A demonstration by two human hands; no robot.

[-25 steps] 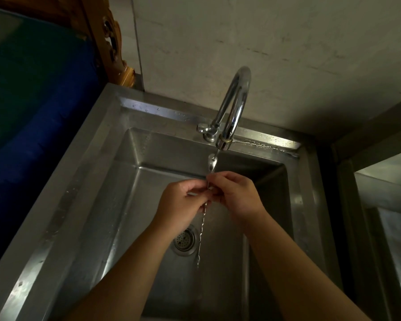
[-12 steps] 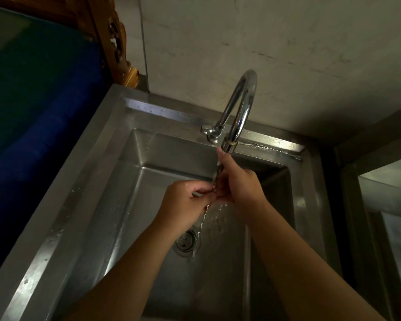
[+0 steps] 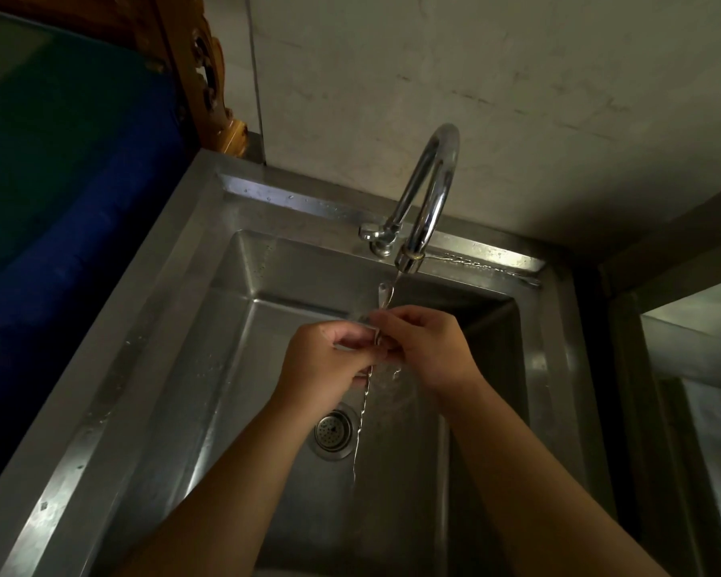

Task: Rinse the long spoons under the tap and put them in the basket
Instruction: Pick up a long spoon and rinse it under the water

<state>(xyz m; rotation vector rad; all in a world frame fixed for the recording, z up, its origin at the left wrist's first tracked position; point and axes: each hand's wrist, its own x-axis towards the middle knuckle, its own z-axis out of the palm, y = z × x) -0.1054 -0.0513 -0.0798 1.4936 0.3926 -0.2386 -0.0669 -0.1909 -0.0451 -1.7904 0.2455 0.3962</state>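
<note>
Centrally over the sink [image 3: 192,310], both hands [image 3: 392,347] pinch a long spoon [image 3: 361,414] under the tap [image 3: 429,189].

Half a second ago the right hand [image 3: 427,347] reached a finger up to the tap [image 3: 427,193] spout; now it sits lower beside the left hand [image 3: 329,360], and the long spoon [image 3: 385,294] bowl shows again, seemingly under the stream.

Silver sink [image 3: 175,326], chrome tap [image 3: 429,193], blue cloth [image 3: 67,226].

Dim, deep left shadows, wide-angle edge distortion
</note>
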